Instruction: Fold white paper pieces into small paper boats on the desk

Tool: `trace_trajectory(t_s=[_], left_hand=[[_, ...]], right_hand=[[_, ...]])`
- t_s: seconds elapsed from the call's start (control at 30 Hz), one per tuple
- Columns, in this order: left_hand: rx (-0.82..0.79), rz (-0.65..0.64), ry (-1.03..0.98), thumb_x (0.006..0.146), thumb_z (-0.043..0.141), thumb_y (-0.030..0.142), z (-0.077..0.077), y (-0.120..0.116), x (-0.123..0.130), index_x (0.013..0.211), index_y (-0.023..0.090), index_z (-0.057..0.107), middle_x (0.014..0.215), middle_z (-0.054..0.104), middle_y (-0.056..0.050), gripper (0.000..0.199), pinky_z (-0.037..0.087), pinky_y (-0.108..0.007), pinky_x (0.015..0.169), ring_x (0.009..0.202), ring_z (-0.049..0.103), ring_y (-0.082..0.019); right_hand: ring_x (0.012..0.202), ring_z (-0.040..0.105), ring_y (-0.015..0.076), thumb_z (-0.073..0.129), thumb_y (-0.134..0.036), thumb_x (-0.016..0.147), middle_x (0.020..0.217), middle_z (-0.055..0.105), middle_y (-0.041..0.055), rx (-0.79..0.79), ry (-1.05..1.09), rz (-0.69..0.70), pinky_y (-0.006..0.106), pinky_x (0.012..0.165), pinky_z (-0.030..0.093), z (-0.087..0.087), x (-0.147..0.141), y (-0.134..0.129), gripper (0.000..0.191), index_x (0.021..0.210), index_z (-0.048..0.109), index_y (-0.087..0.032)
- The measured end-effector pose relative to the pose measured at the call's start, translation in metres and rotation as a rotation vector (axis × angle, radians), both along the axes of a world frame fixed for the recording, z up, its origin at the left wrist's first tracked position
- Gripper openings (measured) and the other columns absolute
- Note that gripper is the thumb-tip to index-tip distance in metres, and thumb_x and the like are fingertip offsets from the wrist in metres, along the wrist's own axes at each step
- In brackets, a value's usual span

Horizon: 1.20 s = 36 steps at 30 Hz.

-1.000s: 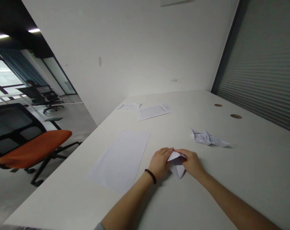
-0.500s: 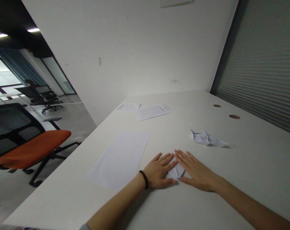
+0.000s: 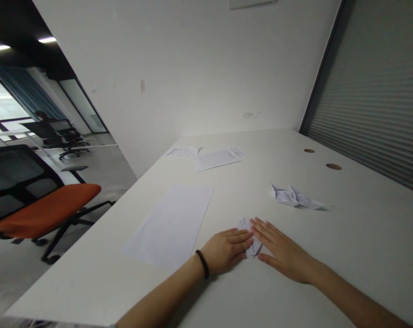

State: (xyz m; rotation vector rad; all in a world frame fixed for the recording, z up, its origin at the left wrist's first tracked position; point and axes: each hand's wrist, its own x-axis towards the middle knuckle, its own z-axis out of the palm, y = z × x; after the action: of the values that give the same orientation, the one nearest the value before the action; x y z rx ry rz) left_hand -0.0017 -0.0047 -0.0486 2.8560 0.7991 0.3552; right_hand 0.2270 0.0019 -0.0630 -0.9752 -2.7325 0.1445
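Observation:
A small folded white paper [image 3: 255, 247] lies on the white table between my hands, partly hidden by fingers. My left hand [image 3: 226, 248], with a dark band on its wrist, rests on the paper's left side, its fingers pressed together. From the right, my right hand [image 3: 283, 250] touches the paper with its fingertips, thumb apart from the fingers. Farther back to the right lies a folded paper shape [image 3: 297, 198] with pointed ends. A plain white sheet [image 3: 174, 223] is flat on the table left of my hands.
Printed papers [image 3: 217, 159] lie toward the back of the table [image 3: 261, 150], near the wall. Two round holes [image 3: 333, 166] are at the right rear. An orange-seated chair [image 3: 49, 209] stands left, and a person [image 3: 40, 116] sits far behind it.
My left hand's fingers have drawn together and its thumb has tucked in, showing more of the folded paper's top. My right hand has shifted slightly toward me. Other things lie as before.

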Motion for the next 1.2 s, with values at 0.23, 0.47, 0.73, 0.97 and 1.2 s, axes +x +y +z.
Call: trace_trajectory(t_s=[0.23, 0.47, 0.73, 0.97, 1.2], left_hand=[[-0.092, -0.017, 0.018, 0.084, 0.045, 0.045, 0.006, -0.005, -0.005, 0.133, 0.014, 0.03, 0.136, 0.034, -0.013, 0.06, 0.022, -0.04, 0.105, 0.126, 0.029, -0.024], [-0.08, 0.073, -0.146, 0.083, 0.05, 0.04, 0.0, -0.006, -0.001, 0.121, 0.017, 0.046, 0.124, 0.049, -0.01, 0.045, 0.031, -0.034, 0.101, 0.115, 0.043, -0.021], [-0.116, 0.221, -0.276, 0.08, 0.057, 0.03, -0.004, -0.004, 0.004, 0.108, 0.018, 0.055, 0.107, 0.057, -0.007, 0.031, 0.042, -0.031, 0.088, 0.099, 0.05, -0.018], [-0.136, 0.279, -0.332, 0.078, 0.059, 0.032, -0.006, -0.003, 0.004, 0.093, 0.016, 0.061, 0.097, 0.06, -0.007, 0.022, 0.045, -0.028, 0.081, 0.089, 0.054, -0.018], [-0.143, 0.479, -0.403, 0.081, 0.056, 0.025, -0.011, 0.003, 0.008, 0.077, 0.015, 0.064, 0.082, 0.059, -0.005, 0.013, 0.045, -0.024, 0.071, 0.077, 0.055, -0.015]], right_hand=[[0.102, 0.054, 0.0182, 0.045, -0.026, 0.086, 0.11, 0.06, 0.0088, 0.062, 0.168, 0.095, 0.033, 0.088, 0.046, 0.001, -0.001, 0.002, 0.029, 0.112, 0.056, -0.018], [0.087, 0.06, 0.0171, 0.046, -0.029, 0.086, 0.095, 0.066, 0.0059, 0.089, 0.196, 0.139, 0.031, 0.077, 0.05, 0.004, -0.003, 0.01, 0.022, 0.097, 0.063, -0.019], [0.085, 0.058, 0.0176, 0.039, -0.024, 0.089, 0.091, 0.065, 0.0061, 0.023, 0.251, 0.042, 0.032, 0.075, 0.049, 0.003, -0.008, 0.006, 0.024, 0.097, 0.06, -0.018], [0.087, 0.056, 0.0191, 0.037, -0.02, 0.088, 0.09, 0.064, 0.0069, 0.001, 0.317, -0.003, 0.036, 0.077, 0.048, 0.0, -0.008, 0.006, 0.024, 0.098, 0.059, -0.019], [0.075, 0.057, 0.0161, 0.043, -0.023, 0.086, 0.078, 0.062, 0.0036, -0.15, 0.406, -0.18, 0.029, 0.068, 0.046, 0.008, -0.016, 0.012, 0.019, 0.078, 0.059, -0.019]])
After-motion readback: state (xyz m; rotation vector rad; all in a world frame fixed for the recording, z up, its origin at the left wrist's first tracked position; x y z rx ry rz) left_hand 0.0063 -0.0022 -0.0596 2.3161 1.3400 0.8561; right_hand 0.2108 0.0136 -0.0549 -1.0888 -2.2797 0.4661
